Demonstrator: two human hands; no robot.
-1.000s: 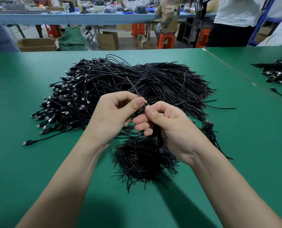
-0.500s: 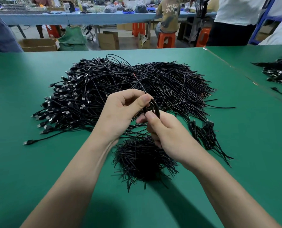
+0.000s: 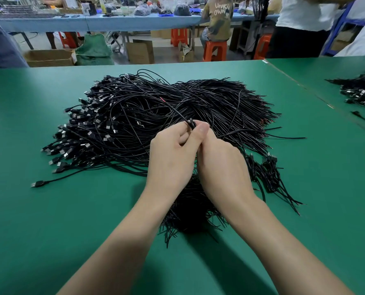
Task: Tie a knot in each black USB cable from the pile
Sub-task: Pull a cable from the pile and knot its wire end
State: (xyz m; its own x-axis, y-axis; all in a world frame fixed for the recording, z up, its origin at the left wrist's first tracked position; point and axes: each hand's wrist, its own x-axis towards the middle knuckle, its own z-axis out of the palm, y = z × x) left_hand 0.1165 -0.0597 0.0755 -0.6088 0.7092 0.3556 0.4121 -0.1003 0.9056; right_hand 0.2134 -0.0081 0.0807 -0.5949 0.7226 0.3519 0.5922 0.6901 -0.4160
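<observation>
A big pile of black USB cables (image 3: 147, 116) lies on the green table (image 3: 49, 220), plugs to the left, bare ends to the right. My left hand (image 3: 173, 160) and my right hand (image 3: 222, 162) are pressed together over the pile's near edge. Both pinch one black cable (image 3: 177, 112) at a small tight loop by their fingertips. Its free end, with a red tip, sticks up and to the left. A small bunch of knotted cables (image 3: 269, 175) lies to the right of my right hand. Another dark heap of cable ends (image 3: 190, 216) sits under my wrists.
A second green table on the right carries another cable pile (image 3: 360, 92). Beyond the far edge are cardboard boxes (image 3: 140, 52), orange stools (image 3: 214, 50), a blue bench and people seated and standing.
My hands have moved away from me and closed against each other. The open loop in the cable has shrunk to a tight small one at the fingertips.
</observation>
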